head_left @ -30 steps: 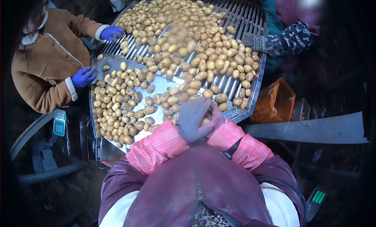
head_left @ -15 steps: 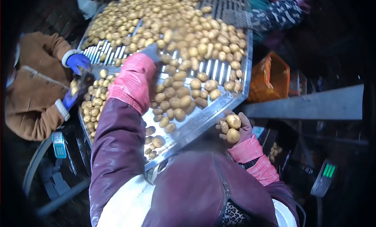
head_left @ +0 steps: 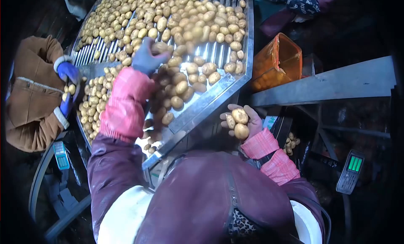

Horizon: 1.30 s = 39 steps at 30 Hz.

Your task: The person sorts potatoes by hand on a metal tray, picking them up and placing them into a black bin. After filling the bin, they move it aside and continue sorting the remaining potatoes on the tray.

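My left hand, in a grey-blue glove, reaches over the slatted metal sorting table. A slightly blurred potato lies between its thumb and fingers. Many loose potatoes surround it on the slats, and more sit on the smooth sheet below. Held low beyond the table's near corner, my gloved right hand is palm up, its fingers curled round potatoes. Three of them show in that palm, one smaller than the others.
A co-worker in a brown coat stands at the left, holding potatoes in purple gloves. Another person's patterned sleeve shows at top right. An orange container stands beside a metal beam. Scale displays flank me.
The view has shifted, so the table sits further left and higher. My left hand has drawn left, thumb now visible with a potato beside it. My right hand still holds its potatoes.
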Each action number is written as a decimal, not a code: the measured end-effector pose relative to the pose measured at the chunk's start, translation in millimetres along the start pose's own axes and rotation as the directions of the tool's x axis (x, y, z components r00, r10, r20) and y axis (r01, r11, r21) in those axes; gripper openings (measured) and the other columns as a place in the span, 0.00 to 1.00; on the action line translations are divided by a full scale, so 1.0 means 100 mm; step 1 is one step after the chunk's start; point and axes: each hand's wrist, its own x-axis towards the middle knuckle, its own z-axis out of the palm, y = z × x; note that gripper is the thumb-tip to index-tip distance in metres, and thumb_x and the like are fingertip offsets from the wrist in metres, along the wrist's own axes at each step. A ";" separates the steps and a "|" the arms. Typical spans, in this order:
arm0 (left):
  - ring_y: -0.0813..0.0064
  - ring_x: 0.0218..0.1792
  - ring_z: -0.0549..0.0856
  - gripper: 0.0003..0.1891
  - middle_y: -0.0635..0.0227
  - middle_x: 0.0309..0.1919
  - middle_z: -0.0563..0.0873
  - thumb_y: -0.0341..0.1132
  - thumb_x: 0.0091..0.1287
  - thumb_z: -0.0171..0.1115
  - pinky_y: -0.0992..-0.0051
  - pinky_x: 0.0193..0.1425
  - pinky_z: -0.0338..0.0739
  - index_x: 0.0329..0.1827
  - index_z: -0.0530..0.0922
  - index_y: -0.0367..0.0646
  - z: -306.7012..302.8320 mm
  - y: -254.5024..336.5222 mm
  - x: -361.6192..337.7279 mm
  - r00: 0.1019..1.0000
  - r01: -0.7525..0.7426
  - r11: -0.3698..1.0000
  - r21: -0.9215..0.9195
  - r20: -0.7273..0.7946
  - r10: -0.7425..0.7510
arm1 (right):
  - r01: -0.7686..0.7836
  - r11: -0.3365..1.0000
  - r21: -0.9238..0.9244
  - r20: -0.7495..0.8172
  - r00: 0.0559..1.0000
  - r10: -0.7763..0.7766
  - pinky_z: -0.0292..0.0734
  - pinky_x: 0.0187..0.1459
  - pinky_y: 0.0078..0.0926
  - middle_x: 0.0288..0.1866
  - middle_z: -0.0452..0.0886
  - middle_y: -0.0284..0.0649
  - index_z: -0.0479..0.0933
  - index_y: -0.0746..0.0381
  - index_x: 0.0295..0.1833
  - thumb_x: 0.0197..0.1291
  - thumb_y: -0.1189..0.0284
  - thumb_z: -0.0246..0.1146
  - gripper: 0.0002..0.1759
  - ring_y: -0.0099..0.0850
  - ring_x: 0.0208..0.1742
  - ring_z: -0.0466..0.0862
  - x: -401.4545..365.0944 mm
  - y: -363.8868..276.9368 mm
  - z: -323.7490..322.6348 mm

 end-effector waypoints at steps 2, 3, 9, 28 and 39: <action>0.71 0.43 0.86 0.36 0.60 0.42 0.87 0.44 0.50 0.81 0.67 0.50 0.83 0.58 0.75 0.37 0.25 0.36 -0.66 0.977 -0.044 0.968 -0.249 0.191 0.093 | -0.062 0.998 -0.023 -0.007 0.998 0.062 0.84 0.44 0.39 0.60 0.80 0.54 0.72 0.61 0.68 0.71 0.48 0.53 0.32 0.45 0.53 0.85 0.02 0.00 -0.08; 0.71 0.47 0.86 0.30 0.59 0.45 0.86 0.41 0.51 0.78 0.68 0.53 0.82 0.56 0.77 0.39 0.26 0.82 -1.02 0.909 0.178 0.929 -0.325 0.416 -0.028 | -0.092 0.995 -0.034 -0.009 0.996 0.092 0.84 0.44 0.39 0.60 0.81 0.54 0.72 0.61 0.67 0.71 0.49 0.53 0.31 0.44 0.53 0.85 0.03 0.00 -0.14; 0.69 0.44 0.86 0.26 0.61 0.43 0.85 0.34 0.53 0.76 0.68 0.47 0.81 0.56 0.77 0.40 1.47 0.74 -2.37 0.700 0.554 0.667 -0.498 0.712 -0.050 | -0.230 0.955 0.188 0.021 0.973 0.230 0.84 0.51 0.41 0.54 0.83 0.49 0.76 0.65 0.60 0.71 0.54 0.56 0.26 0.42 0.49 0.86 0.06 0.28 -0.53; 0.85 0.31 0.79 0.23 0.71 0.36 0.83 0.38 0.71 0.64 0.80 0.34 0.75 0.68 0.73 0.42 1.17 0.64 -2.42 0.657 0.664 0.640 -0.388 0.710 -0.252 | 0.062 0.809 -0.585 -0.268 0.926 -0.265 0.77 0.23 0.24 0.39 0.83 0.39 0.81 0.62 0.48 0.67 0.62 0.63 0.14 0.29 0.30 0.84 0.55 -0.31 -0.63; 0.51 0.48 0.84 0.16 0.54 0.46 0.85 0.31 0.66 0.64 0.62 0.54 0.78 0.57 0.80 0.39 0.59 0.43 -2.37 0.965 -0.261 0.965 -0.030 0.004 0.261 | -0.236 -0.887 -0.397 0.340 0.860 -0.381 0.59 0.67 0.54 0.66 0.70 0.42 0.81 0.59 0.59 0.54 0.55 0.66 0.29 0.42 0.73 0.62 1.23 -1.34 0.18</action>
